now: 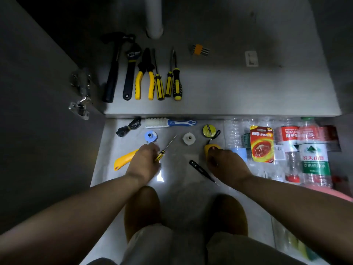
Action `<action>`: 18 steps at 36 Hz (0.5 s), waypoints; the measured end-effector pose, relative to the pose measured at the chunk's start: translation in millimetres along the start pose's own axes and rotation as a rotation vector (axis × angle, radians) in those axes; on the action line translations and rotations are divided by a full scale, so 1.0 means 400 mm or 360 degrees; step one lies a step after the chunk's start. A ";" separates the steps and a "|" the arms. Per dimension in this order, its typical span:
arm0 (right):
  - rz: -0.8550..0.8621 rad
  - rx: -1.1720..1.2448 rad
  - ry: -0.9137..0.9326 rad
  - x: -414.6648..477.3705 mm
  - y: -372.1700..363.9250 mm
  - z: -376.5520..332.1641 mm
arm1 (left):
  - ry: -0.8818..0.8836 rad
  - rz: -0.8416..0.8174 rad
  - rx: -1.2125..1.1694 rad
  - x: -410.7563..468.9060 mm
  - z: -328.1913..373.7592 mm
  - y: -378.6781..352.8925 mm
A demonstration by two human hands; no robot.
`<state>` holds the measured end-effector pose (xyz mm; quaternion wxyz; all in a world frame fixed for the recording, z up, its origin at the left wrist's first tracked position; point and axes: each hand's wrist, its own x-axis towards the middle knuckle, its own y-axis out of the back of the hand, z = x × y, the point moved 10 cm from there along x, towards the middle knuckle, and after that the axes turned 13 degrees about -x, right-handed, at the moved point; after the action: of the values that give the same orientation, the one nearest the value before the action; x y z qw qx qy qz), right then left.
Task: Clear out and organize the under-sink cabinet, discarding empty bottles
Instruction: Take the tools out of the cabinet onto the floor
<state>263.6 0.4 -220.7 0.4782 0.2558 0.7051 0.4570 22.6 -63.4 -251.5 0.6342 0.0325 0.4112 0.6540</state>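
My left hand [144, 162] grips the yellow handle of a thin screwdriver [165, 149] on the floor in front of the cabinet; its shaft points up and right. My right hand [227, 165] holds a yellow tape measure [211, 149] with a black strap. Inside the cabinet [229, 92] lie a hammer [112, 69], a wrench [130, 71], yellow pliers [145, 73] and three screwdrivers [169, 79] in a row. Several empty plastic bottles [313, 155] lie on the floor at the right.
On the floor: a yellow scraper [124, 158], a blue fitting [150, 136], a white fitting [189, 138], a brush [170, 123], a black bag [129, 127], a tape roll [209, 130], a black tester pen [202, 170], a red packet [261, 143]. A white pipe [154, 18] stands at the cabinet's back.
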 end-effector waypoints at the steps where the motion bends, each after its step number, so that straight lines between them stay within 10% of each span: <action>1: 0.0005 0.0048 0.0045 -0.001 0.013 -0.005 | -0.0007 0.0000 0.0020 -0.002 0.003 0.004; 18: 0.0563 0.0161 0.0288 0.154 0.378 -0.009 | -0.0681 0.0525 0.0118 0.113 0.399 0.257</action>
<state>223.6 116.4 -112.8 0.3116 0.3571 0.7114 0.5190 21.2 69.2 -108.4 0.5900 0.2596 0.2806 0.7112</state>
